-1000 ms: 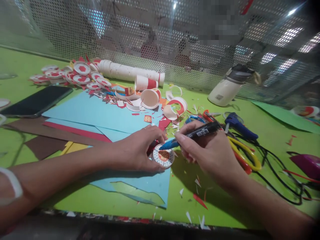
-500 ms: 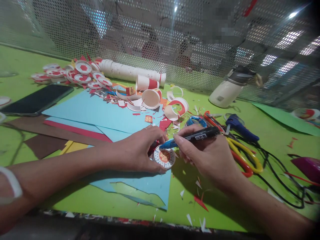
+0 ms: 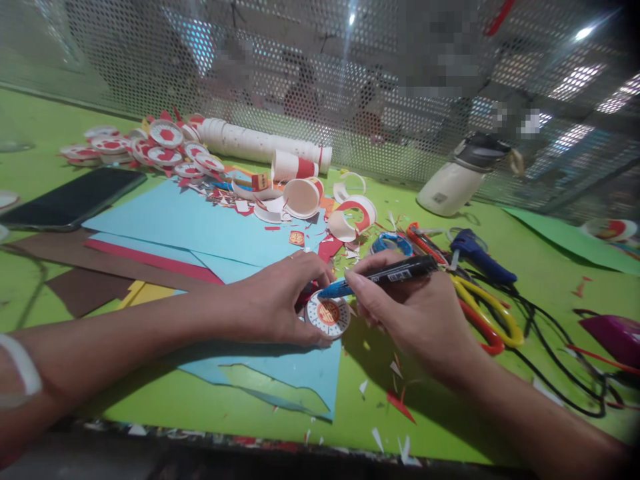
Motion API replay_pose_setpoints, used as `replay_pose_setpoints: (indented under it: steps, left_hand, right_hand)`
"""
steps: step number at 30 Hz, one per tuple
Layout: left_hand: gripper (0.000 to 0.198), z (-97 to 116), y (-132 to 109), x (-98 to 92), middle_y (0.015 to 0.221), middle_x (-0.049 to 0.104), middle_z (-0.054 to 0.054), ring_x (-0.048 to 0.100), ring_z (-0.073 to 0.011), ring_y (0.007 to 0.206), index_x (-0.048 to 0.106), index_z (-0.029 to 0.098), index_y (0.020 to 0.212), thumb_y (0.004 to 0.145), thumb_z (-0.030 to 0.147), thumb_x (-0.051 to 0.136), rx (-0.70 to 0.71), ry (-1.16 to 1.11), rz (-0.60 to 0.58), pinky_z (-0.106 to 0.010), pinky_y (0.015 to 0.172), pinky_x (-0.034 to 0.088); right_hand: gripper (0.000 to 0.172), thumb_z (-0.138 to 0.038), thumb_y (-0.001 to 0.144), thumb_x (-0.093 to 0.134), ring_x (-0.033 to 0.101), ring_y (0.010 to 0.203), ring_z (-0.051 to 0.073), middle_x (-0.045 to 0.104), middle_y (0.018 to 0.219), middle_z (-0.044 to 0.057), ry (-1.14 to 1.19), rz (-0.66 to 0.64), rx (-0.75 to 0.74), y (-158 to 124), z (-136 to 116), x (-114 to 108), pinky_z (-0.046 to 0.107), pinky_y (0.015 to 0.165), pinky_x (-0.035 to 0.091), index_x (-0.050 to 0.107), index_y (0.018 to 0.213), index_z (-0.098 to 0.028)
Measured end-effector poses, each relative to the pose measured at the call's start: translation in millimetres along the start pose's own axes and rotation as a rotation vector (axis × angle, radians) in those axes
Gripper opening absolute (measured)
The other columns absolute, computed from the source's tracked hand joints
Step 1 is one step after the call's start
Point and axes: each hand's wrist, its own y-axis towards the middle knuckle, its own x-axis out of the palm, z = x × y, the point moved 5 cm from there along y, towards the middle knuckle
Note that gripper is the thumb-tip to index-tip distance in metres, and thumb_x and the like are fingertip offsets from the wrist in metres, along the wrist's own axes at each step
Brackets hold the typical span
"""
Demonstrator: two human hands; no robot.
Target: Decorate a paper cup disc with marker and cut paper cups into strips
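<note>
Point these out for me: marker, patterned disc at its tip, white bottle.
Marker [image 3: 380, 275]: head view, on the black barrel.
Patterned disc [image 3: 328, 313]: head view, on the orange print at its centre.
White bottle [image 3: 445, 189]: head view, on the white body below the dark lid.

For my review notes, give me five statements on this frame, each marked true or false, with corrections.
1. The right hand holds a marker. True.
2. The marker is black all over. False: its front end is blue.
3. The left hand holds a round patterned disc. True.
4. A white bottle has a dark lid. True.
5. The bottle is nearer the camera than the disc. False: it is farther back, near the perforated screen.
</note>
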Motion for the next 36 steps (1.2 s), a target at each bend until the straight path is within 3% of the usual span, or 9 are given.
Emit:
replay_pose_setpoints:
  steps: [26,30,36]
  left_hand:
    - [0.038,-1,0,1.9,0.092,0.054,-0.002,0.048,-0.0148,0.076,0.055,0.018,0.095,0.065,0.034,0.073,0.003,-0.025,-0.027,-0.026,0.064,0.040]
    - [0.039,0,1,1.7,0.092,0.054,-0.003,0.047,-0.0141,0.075,0.055,0.017,0.096,0.066,0.034,0.073,0.015,-0.028,-0.014,-0.026,0.064,0.040]
    - [0.031,3,2,1.4,0.085,0.053,-0.001,0.046,-0.0137,0.074,0.055,0.018,0.086,0.065,0.030,0.073,0.021,-0.016,-0.016,-0.025,0.064,0.039]
  right_hand:
    - [0.006,-0.020,0.082,0.067,0.053,0.047,0.008,0.062,0.062,-0.003,-0.003,-0.018,-0.007,0,0,3,0.019,0.043,0.043,0.063,0.079,-0.017]
    - [0.008,-0.021,0.081,0.067,0.061,0.058,0.011,0.065,0.066,0.000,-0.100,0.000,-0.080,-2,-3,4,0.021,0.052,0.049,0.063,0.076,-0.016]
    - [0.010,-0.022,0.080,0.067,0.058,0.056,0.012,0.063,0.061,-0.001,-0.251,0.012,-0.201,-4,-9,5,0.022,0.049,0.046,0.062,0.073,-0.016]
